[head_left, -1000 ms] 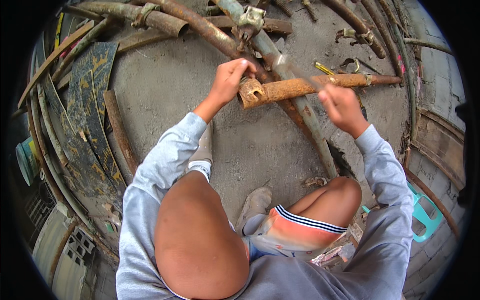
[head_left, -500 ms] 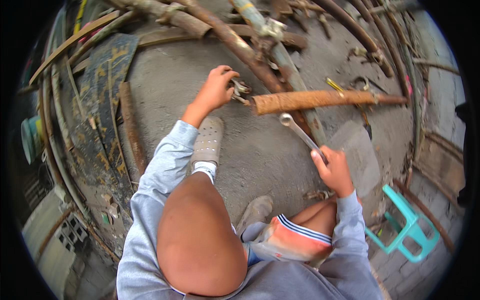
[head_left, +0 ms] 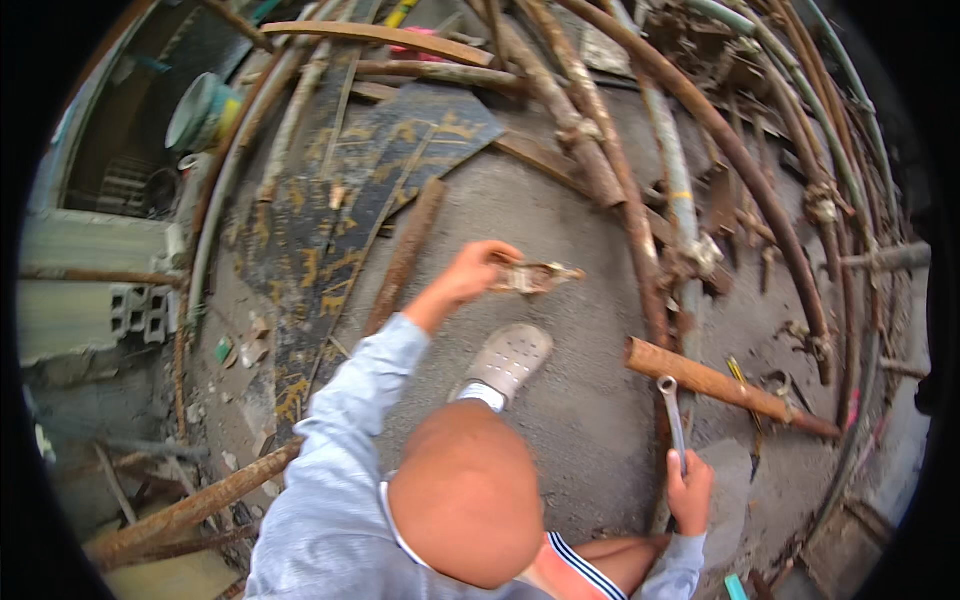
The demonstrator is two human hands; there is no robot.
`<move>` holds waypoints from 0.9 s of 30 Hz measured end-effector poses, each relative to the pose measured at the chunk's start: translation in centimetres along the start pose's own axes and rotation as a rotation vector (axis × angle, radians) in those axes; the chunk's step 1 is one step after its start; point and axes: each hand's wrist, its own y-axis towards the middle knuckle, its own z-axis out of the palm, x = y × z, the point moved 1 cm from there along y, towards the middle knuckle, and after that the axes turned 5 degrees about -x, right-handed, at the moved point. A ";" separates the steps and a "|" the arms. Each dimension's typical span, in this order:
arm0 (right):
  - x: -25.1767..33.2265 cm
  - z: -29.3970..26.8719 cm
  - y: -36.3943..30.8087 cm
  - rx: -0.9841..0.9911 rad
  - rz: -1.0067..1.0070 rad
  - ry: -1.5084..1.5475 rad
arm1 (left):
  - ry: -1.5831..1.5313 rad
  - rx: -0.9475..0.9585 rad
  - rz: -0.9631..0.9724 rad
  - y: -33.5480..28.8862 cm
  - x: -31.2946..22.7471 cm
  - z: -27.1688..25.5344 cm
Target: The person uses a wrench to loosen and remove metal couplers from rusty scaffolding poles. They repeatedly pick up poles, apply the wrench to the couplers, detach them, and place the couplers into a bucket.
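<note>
My left hand (head_left: 468,275) grips a scaffold clamp (head_left: 540,277), a grey and rusty metal coupler with a bolt sticking out to the right. It is off the pipes, above the bare ground ahead of my shoe (head_left: 510,360). In my right hand (head_left: 690,492), at the lower right, the handle of a metal wrench (head_left: 677,425) is held with its ring end pointing away from me. That ring end appears close to a short rusty pipe (head_left: 735,388), which lies across a longer pipe. Whether they touch I cannot tell.
Long rusty pipes (head_left: 625,230) run along the ground ahead, some joined by clamps (head_left: 703,255). A stained dark board (head_left: 330,215) and another rusty pipe (head_left: 408,255) lie to the left. Farther left are a bucket (head_left: 197,112) and a hollow block (head_left: 140,312).
My view has swung left. My left hand has carried the clamp leftward, away from the short rusty pipe's end. The wrench stays in my right hand, now pointing more straight ahead.
</note>
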 end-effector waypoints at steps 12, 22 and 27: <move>6.5 2.2 5.9 0.126 0.046 0.199 | -0.650 -0.133 -0.563 -1.7 7.1 0.8; 15.2 6.6 0.3 0.222 0.359 0.655 | -0.975 -0.378 -0.622 -7.5 0.6 0.4; 23.2 4.2 -1.3 0.366 0.347 0.447 | -1.203 -0.521 -0.664 -12.4 -4.3 -6.8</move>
